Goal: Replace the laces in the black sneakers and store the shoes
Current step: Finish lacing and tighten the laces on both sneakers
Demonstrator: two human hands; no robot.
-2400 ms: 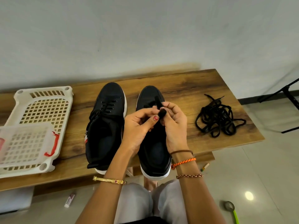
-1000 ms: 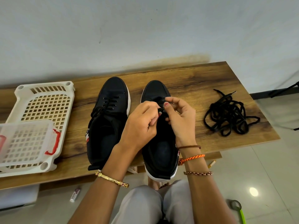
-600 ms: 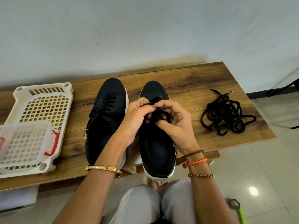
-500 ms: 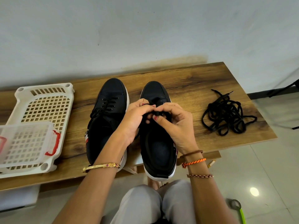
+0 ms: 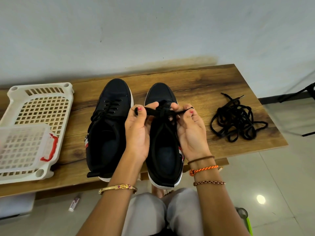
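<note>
Black lace pinched between both hands above right sneaker

The left hand covers the inner side of the left sneaker, and the forearm behind it hides part of that shoe's heel. The right hand hides the outer eyelets of the right sneaker; how the lace passes through them cannot be told. The fingertips of both hands are tucked behind the lace. At the table's left end, the white basket and the clear box on it are cut off by the picture's left edge. The loose laces near the right end are too tangled to count. The label of a small tube on the floor is unreadable.
</note>
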